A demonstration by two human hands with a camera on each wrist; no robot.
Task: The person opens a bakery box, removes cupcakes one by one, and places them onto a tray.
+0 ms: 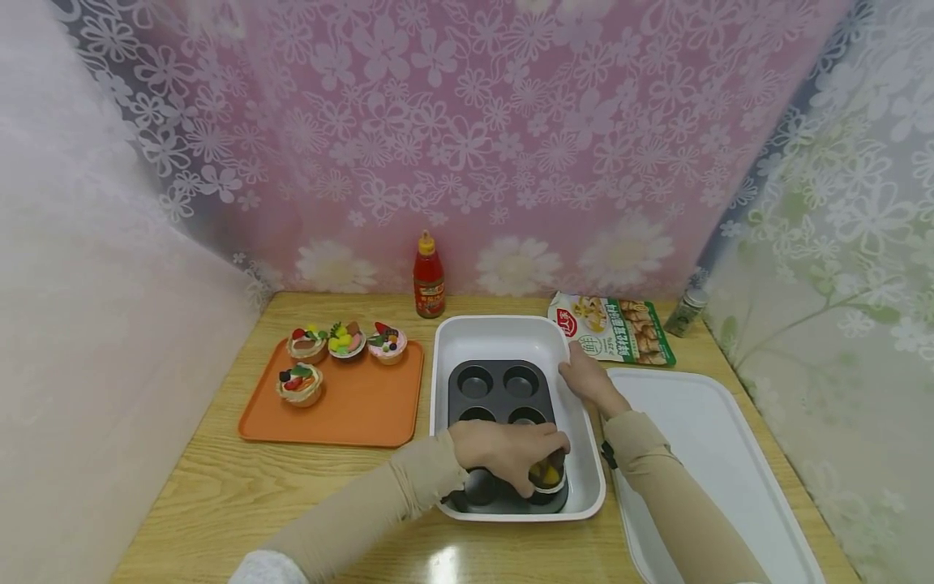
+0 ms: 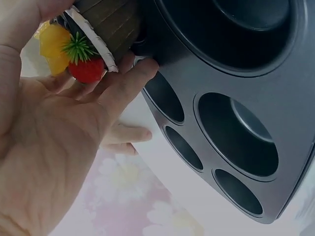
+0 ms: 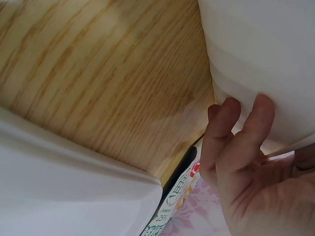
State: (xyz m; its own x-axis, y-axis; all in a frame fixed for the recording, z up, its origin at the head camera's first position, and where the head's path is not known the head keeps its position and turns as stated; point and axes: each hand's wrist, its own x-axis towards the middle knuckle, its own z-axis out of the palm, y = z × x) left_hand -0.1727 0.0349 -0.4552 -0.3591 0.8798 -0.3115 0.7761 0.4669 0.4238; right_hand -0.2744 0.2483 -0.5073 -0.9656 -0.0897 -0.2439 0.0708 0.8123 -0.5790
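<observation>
A dark-cased cupcake (image 2: 106,29) topped with yellow and red fruit is pinched in my left hand (image 1: 508,451). It is over the near right cup of the dark muffin tin (image 1: 499,375); whether it touches the cup's bottom is hidden. The tin lies inside a deep white tray (image 1: 481,334), and its other visible cups hold nothing. My right hand (image 1: 588,378) grips the right rim of that white tray, its fingertips against the outer wall in the right wrist view.
Left of the white tray, several fruit tarts (image 1: 300,384) sit on an orange tray (image 1: 350,414). A red sauce bottle (image 1: 429,280) stands behind. To the right are a food packet (image 1: 613,328), a small shaker jar (image 1: 687,313) and a flat white tray (image 1: 700,438).
</observation>
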